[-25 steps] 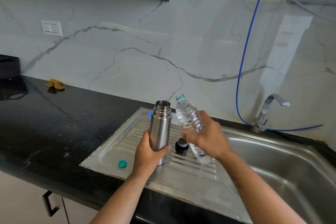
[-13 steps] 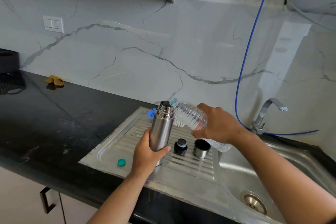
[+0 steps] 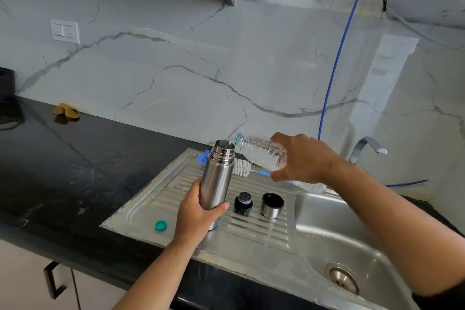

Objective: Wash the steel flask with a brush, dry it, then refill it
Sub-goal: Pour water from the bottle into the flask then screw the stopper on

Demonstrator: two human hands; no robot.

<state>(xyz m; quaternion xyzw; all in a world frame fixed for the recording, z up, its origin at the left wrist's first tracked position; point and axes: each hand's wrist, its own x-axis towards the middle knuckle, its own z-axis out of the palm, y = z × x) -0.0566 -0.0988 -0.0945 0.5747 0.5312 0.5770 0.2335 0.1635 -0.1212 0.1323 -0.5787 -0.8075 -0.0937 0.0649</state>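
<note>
Flask [image 3: 217,178] stands upright on the drainboard [image 3: 259,231], left hand [image 3: 195,216] wrapped around its lower body. Right hand [image 3: 305,158] clutches the plastic bottle [image 3: 260,151], lying nearly level, neck at the flask's mouth (any stream is hard to make out).

A yellow cloth [image 3: 66,111] lies on the black countertop [image 3: 75,171] beneath a wall switch [image 3: 65,31].

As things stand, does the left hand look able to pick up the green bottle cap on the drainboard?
Probably not yet. The green cap lies bare on the drainboard, just left of the left hand, with nothing between them, but that hand grips the steel flask while the right hand tips the plastic bottle at its mouth.
</note>
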